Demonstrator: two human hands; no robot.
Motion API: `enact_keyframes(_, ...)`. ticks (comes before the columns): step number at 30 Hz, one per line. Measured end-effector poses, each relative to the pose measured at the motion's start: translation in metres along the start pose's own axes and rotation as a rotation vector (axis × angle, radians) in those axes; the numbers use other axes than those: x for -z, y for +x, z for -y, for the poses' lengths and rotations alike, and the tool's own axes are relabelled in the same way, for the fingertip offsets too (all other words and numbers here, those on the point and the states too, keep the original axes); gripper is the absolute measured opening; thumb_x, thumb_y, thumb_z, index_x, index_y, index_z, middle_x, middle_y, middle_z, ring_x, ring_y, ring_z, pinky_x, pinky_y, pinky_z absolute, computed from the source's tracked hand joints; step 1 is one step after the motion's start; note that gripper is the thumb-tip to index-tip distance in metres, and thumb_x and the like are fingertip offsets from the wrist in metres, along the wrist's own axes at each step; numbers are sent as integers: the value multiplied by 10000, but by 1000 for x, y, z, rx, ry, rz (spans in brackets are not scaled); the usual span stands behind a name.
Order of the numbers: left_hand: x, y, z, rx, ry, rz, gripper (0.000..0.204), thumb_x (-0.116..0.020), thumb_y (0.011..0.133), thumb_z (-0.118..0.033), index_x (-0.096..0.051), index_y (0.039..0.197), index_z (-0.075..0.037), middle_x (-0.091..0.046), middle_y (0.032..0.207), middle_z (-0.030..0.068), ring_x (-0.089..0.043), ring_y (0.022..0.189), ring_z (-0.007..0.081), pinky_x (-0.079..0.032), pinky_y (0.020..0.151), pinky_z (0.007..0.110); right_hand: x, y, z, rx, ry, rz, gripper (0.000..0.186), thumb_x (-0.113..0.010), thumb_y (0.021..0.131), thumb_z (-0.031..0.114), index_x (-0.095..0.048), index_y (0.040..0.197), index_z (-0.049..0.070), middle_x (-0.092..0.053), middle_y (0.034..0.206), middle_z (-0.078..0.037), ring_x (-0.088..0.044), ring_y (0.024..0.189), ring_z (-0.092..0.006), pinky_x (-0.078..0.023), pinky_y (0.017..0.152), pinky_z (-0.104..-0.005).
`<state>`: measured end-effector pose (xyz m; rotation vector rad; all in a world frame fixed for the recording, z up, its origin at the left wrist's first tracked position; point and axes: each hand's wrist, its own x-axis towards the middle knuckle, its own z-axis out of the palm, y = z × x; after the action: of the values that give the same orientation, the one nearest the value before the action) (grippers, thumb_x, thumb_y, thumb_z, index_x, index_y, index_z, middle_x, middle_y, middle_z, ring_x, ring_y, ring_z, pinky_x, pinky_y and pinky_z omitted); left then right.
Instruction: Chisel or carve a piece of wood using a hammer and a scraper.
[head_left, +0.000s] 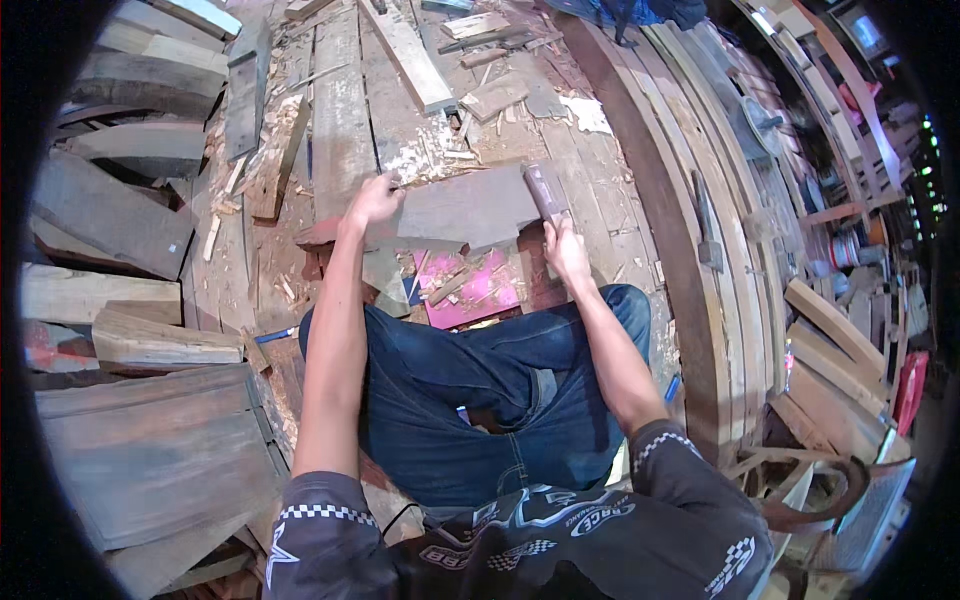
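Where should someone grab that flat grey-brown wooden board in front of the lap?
Probably by both ends, from left and right: the grey-brown wooden board stretches crosswise, and its near edge looks uneven. The left hand is by its left part; the right hand, holding a brown, blocky tool, would need freeing.

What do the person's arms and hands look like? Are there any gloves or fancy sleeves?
No gloves: the left hand and right hand are bare, and so are both forearms. I see no watch or bracelet. The left sleeve and right sleeve are short and dark, each with a black-and-white checkered band. The left one also has a white star-like shape; the right one has pale lettering.
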<state>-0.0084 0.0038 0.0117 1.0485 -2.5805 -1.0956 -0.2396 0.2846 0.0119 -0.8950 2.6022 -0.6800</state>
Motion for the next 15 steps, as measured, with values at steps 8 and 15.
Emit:
enact_keyframes(8, 1, -3, -4, 72, -35, 27, 405, -588, 847, -214, -547, 1182, 11, -635, 1062, 225, -614, 1014, 333, -480, 883, 384, 7, -3, -10, 145, -15, 216, 457, -617, 825, 304, -480, 1054, -67, -617, 822, -305, -616, 850, -445, -468, 714, -518)
enact_keyframes(15, 2, -6, 2, 32, 33, 6, 346, -585, 851, -204, -572, 1116, 18, -629, 1069, 231, -612, 1001, 349, -480, 873, 401, 3, -19, -9, 24, -112, 41, 394, -473, 927, 387, -468, 987, -2, -615, 836, -312, -595, 866, -479, -460, 732, -541)
